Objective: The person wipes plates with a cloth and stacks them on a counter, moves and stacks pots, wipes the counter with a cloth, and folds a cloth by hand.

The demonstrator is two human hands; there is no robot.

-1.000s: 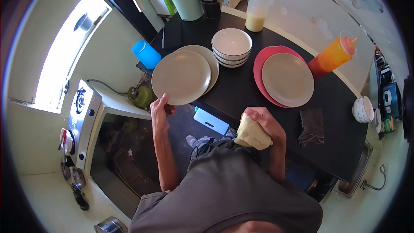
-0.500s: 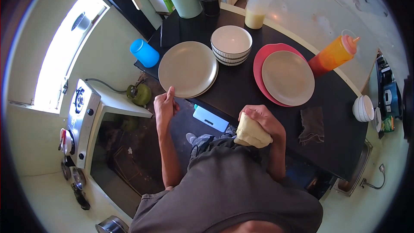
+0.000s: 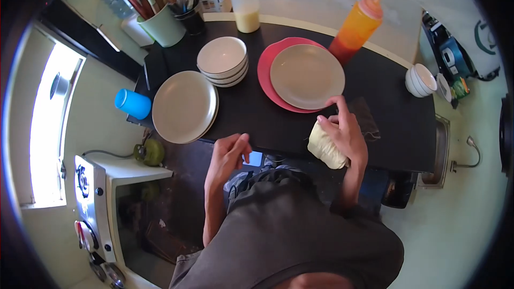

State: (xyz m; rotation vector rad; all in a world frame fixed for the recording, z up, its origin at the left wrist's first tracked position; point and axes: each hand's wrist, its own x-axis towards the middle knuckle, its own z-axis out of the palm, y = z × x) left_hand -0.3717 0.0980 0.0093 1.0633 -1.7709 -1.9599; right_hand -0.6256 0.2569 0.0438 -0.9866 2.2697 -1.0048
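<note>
My right hand [image 3: 347, 136] grips a folded pale yellow cloth [image 3: 324, 147] at the table's front edge. Its index finger reaches up to the lower right rim of a beige plate [image 3: 308, 76], which lies on a pink plate [image 3: 266, 83]. Loosely closed, with nothing visible in it, my left hand [image 3: 227, 155] hovers in front of the table edge. Nearest to it is a stack of beige plates [image 3: 183, 108], apart from the fingers. A dark cloth [image 3: 365, 119] lies behind my right hand, partly hidden by it.
Stacked white bowls [image 3: 222, 56] stand between the plates on the black table [image 3: 399, 144]. A blue cup [image 3: 133, 104] lies at the left edge. Behind are a cream-coloured sauce bottle [image 3: 245, 5], an orange-red sauce bottle [image 3: 356, 29] and a utensil holder [image 3: 162, 27]. Small bowls [image 3: 420, 80] stand far right.
My view has turned right. My left hand has come away from the beige plate stack. My right hand has moved forward with the yellow cloth, its index finger now extended to the plate on the pink one.
</note>
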